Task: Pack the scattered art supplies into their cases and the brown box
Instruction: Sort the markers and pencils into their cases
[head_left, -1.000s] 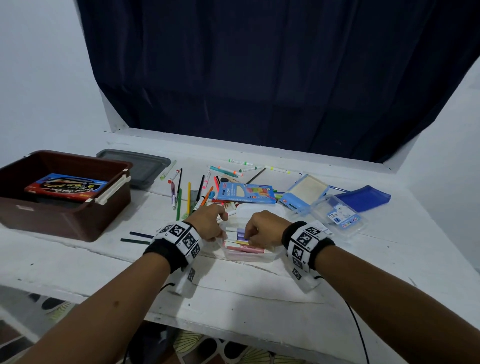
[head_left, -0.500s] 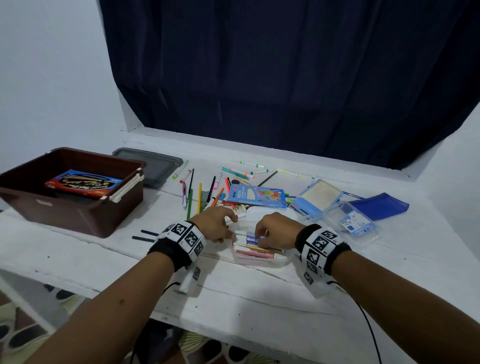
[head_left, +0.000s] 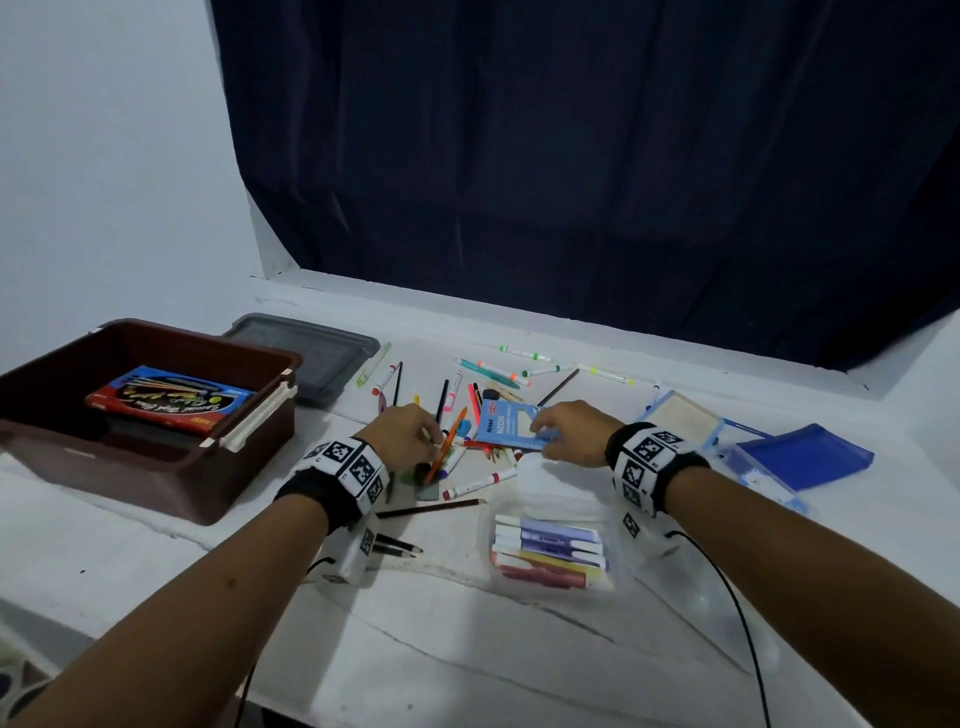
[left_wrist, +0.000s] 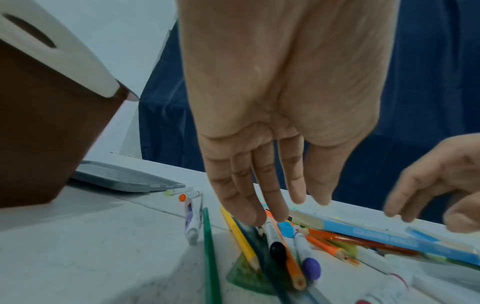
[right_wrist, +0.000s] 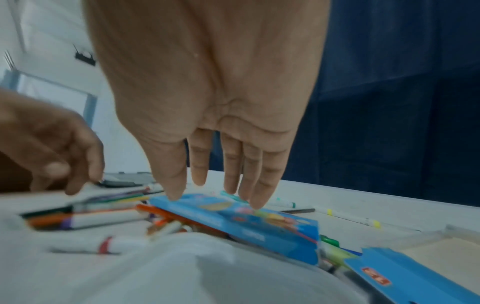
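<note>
Lying flat — blue pencil box (head_left: 511, 425), seemingly cardboard

- Table (head_left: 467, 649): carries everything listed below.
- Box (head_left: 156, 467): at 9 o'clock on the table; a flat pack (head_left: 169, 397) lies inside it.
- Lid (head_left: 311, 358): flat on the table, touching the box at its 2 o'clock.
- Heap of pens and pencils (head_left: 452, 415): table centre, at 3 o'clock of the lid.
- Carton (head_left: 511, 427): on the heap's 3 o'clock edge.
- Open case (head_left: 550, 551): at 6 o'clock of the carton, markers lying in it side by side.
- Tray (head_left: 800, 457): at 3 o'clock, well apart from the heap.
</note>
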